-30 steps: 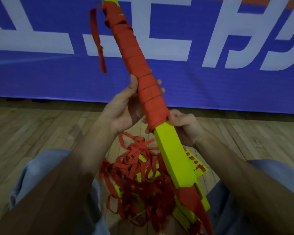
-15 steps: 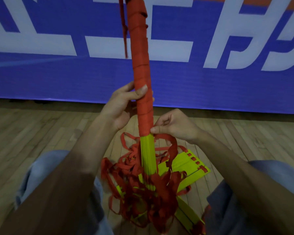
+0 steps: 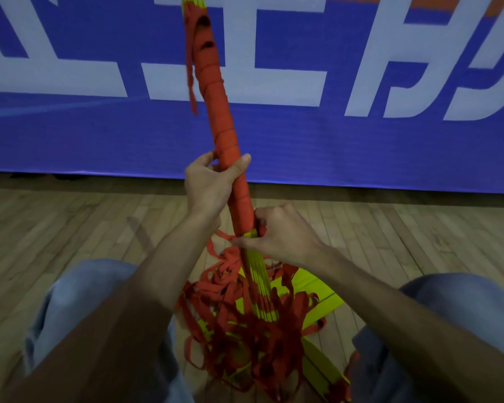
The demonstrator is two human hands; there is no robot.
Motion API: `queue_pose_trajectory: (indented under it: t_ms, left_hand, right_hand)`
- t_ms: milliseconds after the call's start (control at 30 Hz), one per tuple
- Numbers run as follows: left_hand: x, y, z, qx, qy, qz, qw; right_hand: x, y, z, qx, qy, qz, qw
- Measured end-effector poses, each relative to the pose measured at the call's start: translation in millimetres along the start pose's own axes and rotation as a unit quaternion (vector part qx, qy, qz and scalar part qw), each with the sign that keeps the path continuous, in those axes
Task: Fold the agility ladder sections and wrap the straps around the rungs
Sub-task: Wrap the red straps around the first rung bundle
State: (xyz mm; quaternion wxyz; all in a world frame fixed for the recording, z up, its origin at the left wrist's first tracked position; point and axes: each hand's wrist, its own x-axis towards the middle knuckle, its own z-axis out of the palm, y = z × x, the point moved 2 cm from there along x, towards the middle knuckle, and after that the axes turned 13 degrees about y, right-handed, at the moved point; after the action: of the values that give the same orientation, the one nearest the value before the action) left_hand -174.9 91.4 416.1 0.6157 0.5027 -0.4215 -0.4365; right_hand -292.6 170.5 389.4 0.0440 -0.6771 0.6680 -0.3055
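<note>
A stack of yellow ladder rungs (image 3: pixel 256 274) stands nearly upright in front of me, its upper part tightly wound in red strap (image 3: pixel 220 120). My left hand (image 3: pixel 208 187) grips the wrapped part around its middle. My right hand (image 3: pixel 280 234) pinches the red strap right at the lower edge of the winding, against the bare yellow rungs. A loose strap end (image 3: pixel 190 80) dangles near the top. A tangle of unwound red strap (image 3: pixel 239 324) lies between my knees, over more yellow rungs (image 3: pixel 312 289).
I sit on a wooden floor (image 3: pixel 70 228) with my knees in light jeans (image 3: pixel 79 301) either side of the pile. A blue banner with large white letters (image 3: pixel 361 135) stands close ahead along the floor.
The bundle swung from leaning left to nearly upright, then tilted slightly. My left hand slid around the wrapped part. My right hand carried the strap round the bundle to the winding's lower edge.
</note>
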Motion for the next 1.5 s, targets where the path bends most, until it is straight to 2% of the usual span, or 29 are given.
queue_pose_trajectory:
  t_ms: [167, 267, 400, 467, 567, 633, 700, 933, 1033, 1167, 1267, 1367, 1433, 1500]
  left_hand:
    - [-0.2, 14.1, -0.8, -0.014, -0.059, 0.009, 0.998]
    - [-2.7, 23.7, -3.7, -0.038, -0.096, 0.029, 0.994]
    - [-7.1, 34.2, -5.3, -0.079, -0.155, 0.025, 0.984]
    - [-11.1, 34.3, -4.1, -0.113, -0.240, -0.023, 0.964]
    - [-18.8, 31.0, -5.0, -0.180, -0.382, -0.069, 0.904]
    - [-21.9, 30.3, -5.3, -0.229, -0.446, -0.083, 0.861]
    - [-22.6, 31.3, -5.1, -0.249, -0.462, -0.087, 0.847]
    - [-17.9, 28.7, -8.4, -0.201, -0.380, -0.098, 0.898]
    - [-14.7, 30.5, -8.9, -0.156, -0.343, -0.086, 0.922]
    - [-8.3, 25.1, -6.4, -0.097, -0.324, -0.076, 0.938]
    - [-3.2, 18.1, -3.3, -0.054, -0.288, -0.067, 0.954]
    - [1.4, 8.5, 1.0, -0.021, -0.224, -0.040, 0.973]
    - [2.5, 3.3, 4.1, -0.021, -0.173, -0.026, 0.984]
    - [2.7, 0.4, 6.6, -0.029, -0.119, -0.023, 0.992]
  right_hand:
    - [9.4, 12.9, -15.7, 0.183, -0.021, 0.072, 0.980]
    - [11.9, 17.8, -32.2, 0.314, -0.057, 0.093, 0.943]
    - [12.7, 21.9, -45.3, 0.443, -0.131, 0.050, 0.886]
    - [12.0, 22.3, -45.5, 0.499, -0.174, 0.046, 0.848]
    - [11.2, 21.4, -38.6, 0.571, -0.251, 0.045, 0.780]
    - [9.5, 18.2, -35.5, 0.587, -0.285, 0.031, 0.757]
    - [7.7, 15.7, -33.8, 0.587, -0.302, 0.025, 0.751]
    - [8.7, 17.7, -30.8, 0.534, -0.304, 0.060, 0.787]
    - [7.9, 15.4, -33.8, 0.488, -0.294, 0.092, 0.817]
    - [10.1, 18.0, -38.1, 0.412, -0.274, 0.100, 0.863]
    - [12.3, 20.4, -39.5, 0.308, -0.207, 0.091, 0.924]
    - [15.7, 18.4, -36.1, 0.165, -0.122, 0.032, 0.978]
    - [16.4, 16.4, -30.4, 0.102, -0.101, 0.016, 0.990]
    - [13.0, 11.9, -24.7, 0.112, -0.096, 0.025, 0.989]
